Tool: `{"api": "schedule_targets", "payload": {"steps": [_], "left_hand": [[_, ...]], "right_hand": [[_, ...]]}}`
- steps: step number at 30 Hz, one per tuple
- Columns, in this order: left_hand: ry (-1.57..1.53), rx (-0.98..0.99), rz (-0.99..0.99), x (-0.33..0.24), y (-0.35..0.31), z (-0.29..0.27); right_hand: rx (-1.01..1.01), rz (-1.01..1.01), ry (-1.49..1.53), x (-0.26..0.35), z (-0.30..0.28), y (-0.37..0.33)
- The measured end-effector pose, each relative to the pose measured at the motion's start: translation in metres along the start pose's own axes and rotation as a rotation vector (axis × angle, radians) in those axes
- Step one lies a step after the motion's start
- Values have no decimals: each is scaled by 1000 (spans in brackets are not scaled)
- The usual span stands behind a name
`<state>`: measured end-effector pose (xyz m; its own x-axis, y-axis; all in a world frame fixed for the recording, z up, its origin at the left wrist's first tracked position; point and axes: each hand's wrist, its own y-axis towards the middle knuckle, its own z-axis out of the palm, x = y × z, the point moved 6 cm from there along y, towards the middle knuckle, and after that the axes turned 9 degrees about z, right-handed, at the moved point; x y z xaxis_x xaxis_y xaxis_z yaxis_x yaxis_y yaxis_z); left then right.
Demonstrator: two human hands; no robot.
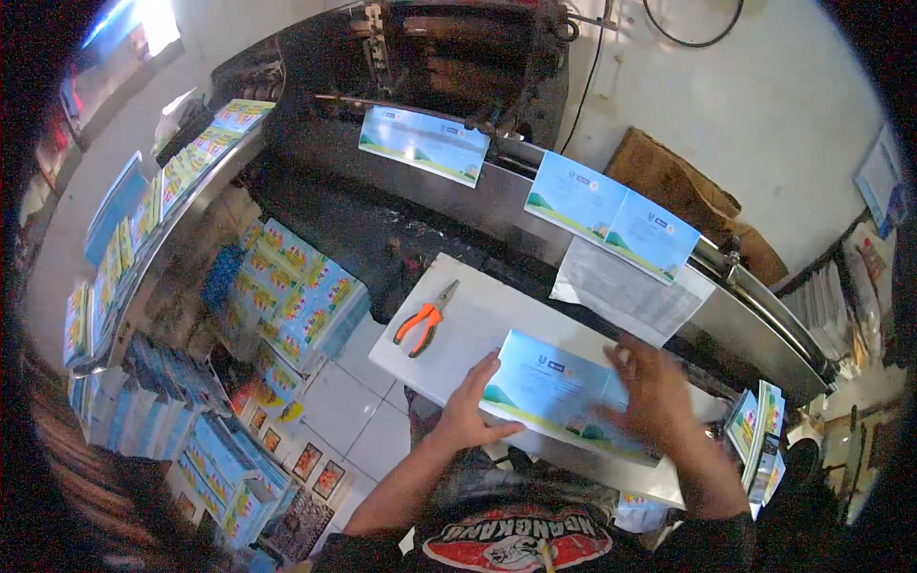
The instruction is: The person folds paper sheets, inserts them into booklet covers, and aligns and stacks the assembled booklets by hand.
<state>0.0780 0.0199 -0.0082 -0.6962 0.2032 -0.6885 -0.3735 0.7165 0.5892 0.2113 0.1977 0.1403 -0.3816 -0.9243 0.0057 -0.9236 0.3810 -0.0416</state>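
A stack of light blue printed sheets (549,387) with a green hill design lies on a white board (390,351) in front of me. My left hand (470,413) rests at the stack's left end, thumb and fingers spread along the edge. Above the right part of the sheets is my right hand (651,393), smeared by motion, with its fingers apart; whether it touches the paper I cannot tell. Orange-handled pliers (426,320) lie on the board beyond my left hand.
A machine's metal rail (511,202) crosses ahead, bearing printed blue sheets (611,215) and a hanging grey sheet (626,291). Colourful printed stacks (296,286) stand on the floor at left. More sheets line a curved shelf (181,234). Brown cardboard (673,177) leans at the wall.
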Motion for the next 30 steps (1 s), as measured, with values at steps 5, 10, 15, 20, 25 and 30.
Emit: {"api": "schedule_targets", "payload": {"steps": [5,10,15,20,25,30], "left_hand": [[-84,43,-40,-4,11,3],[-168,41,-6,8,4,5],[-301,-45,70,15,-5,6],[-265,-38,57,10,-1,4],[-163,-16,72,5,3,4],[-83,-11,29,3,0,5]], "right_hand": [[8,27,-137,22,50,-57],[174,-50,54,9,43,-61],[218,-84,112,11,43,-58],[204,-41,128,15,42,-57],[211,-37,123,14,37,-55],[385,118,366,1,-15,-42]]}}
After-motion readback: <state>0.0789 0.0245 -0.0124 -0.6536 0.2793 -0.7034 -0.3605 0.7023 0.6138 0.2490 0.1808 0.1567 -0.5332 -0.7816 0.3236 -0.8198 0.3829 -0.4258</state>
